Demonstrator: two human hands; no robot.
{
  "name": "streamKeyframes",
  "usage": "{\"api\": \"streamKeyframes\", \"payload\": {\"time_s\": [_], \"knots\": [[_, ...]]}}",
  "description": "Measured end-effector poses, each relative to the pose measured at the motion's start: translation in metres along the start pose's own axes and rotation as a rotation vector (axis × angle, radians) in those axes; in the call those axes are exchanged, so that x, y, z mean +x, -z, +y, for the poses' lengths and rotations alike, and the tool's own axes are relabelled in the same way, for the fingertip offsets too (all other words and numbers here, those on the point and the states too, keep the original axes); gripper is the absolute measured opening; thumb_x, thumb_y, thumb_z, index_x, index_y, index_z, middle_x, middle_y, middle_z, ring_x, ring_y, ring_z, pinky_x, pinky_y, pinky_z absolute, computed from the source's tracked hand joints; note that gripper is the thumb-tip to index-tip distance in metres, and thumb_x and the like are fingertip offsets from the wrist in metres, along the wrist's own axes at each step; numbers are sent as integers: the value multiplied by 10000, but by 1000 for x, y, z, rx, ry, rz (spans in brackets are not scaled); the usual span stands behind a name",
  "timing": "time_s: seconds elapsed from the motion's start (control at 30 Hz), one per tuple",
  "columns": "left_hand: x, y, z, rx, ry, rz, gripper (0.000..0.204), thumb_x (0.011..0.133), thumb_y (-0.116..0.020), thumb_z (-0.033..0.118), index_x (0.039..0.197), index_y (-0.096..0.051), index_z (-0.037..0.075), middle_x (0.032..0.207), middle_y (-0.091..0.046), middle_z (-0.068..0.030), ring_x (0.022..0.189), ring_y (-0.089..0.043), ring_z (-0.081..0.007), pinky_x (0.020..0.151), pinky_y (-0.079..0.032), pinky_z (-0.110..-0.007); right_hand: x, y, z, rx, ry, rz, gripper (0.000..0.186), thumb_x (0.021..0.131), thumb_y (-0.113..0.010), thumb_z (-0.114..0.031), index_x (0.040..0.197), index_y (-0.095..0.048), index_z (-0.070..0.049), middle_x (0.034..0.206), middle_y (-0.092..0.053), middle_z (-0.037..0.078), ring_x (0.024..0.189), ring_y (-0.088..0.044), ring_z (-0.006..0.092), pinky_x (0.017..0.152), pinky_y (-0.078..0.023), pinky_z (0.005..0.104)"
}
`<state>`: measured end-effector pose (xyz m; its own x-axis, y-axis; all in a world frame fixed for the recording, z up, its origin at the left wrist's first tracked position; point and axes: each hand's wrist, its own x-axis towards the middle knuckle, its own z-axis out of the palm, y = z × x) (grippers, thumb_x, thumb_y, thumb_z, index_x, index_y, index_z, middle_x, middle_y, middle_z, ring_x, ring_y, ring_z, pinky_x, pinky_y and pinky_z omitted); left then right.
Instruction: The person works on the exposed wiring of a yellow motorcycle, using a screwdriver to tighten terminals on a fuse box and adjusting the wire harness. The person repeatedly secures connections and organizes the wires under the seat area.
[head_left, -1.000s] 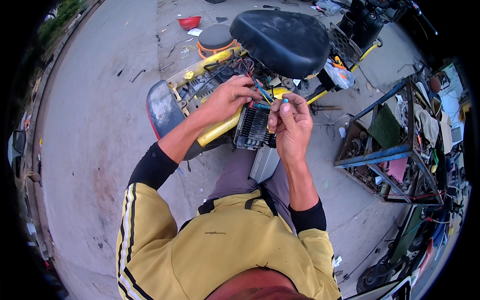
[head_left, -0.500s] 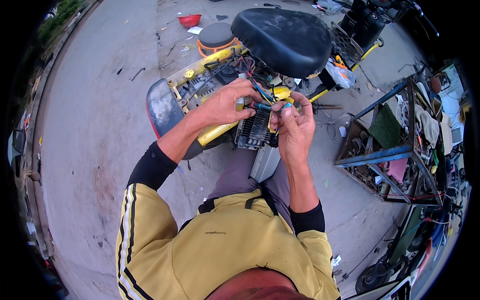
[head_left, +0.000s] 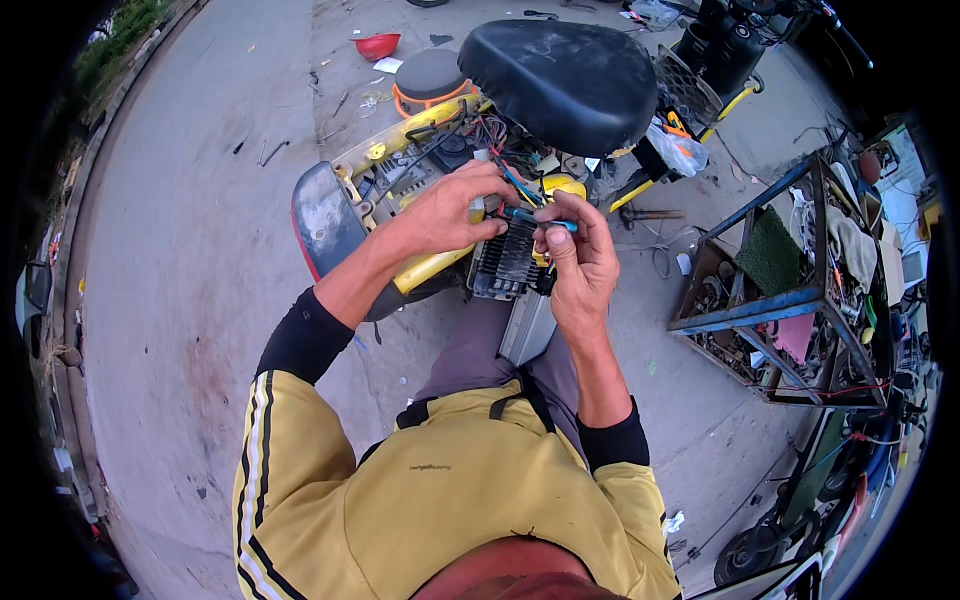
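My left hand [head_left: 458,210] is closed on a small part at the end of some wires, mostly hidden by its fingers, above a black finned metal box [head_left: 505,260]. My right hand [head_left: 582,265] pinches a small blue piece [head_left: 562,225], apparently a connector or wire end, just right of it. Coloured wires [head_left: 520,185] run between both hands into the opened body of a yellow scooter [head_left: 435,271], with a dark rear fender [head_left: 325,222] at the left. A long silver metal case [head_left: 525,330] lies below the finned box, between my legs.
A black seat [head_left: 555,80] sits tilted beyond my hands. A round stool [head_left: 428,70] and red bowl [head_left: 376,45] are behind. A blue metal rack [head_left: 765,315] piled with parts stands at the right, another dark scooter [head_left: 720,55] behind it. Loose tools [head_left: 275,150] lie on the concrete.
My right hand has turned and moved slightly left and down, the blue piece now lying more sideways. My left fingers have shifted a little lower onto the small part.
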<state>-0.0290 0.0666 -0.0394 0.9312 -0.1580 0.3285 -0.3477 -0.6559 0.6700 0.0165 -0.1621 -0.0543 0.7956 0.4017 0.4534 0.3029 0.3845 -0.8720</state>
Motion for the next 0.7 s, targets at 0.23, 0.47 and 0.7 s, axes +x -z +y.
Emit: {"api": "streamKeyframes", "payload": {"time_s": [0.23,0.47,0.7], "knots": [[2,-2,-9,-32,-57,25,336,830,-860,28,1145,-747,45,1232,-714,-113,1186,-647,-309,1073,-499,-443,11,8,-7,168,-133,-63,234,1053,-777,-115,1244,-680,-22,1103,-689,86,826,-607,120,721,-499,262],[0,-1,-7,-50,-33,11,352,825,-861,20,1157,-743,35,1273,-707,-122,1244,-642,-327,1099,-492,-463,4,3,-11,-297,235,-149,233,1076,-736,-97,1285,-709,0,1237,-655,127,930,-630,154,831,-560,327],[1,-2,-7,-34,-53,28,356,821,-859,10,1156,-739,32,1291,-701,-124,1284,-631,-327,1109,-496,-453,6,8,0,577,-260,54,276,1121,-706,-160,1326,-611,-1,1087,-757,98,800,-599,100,713,-493,260]]}}
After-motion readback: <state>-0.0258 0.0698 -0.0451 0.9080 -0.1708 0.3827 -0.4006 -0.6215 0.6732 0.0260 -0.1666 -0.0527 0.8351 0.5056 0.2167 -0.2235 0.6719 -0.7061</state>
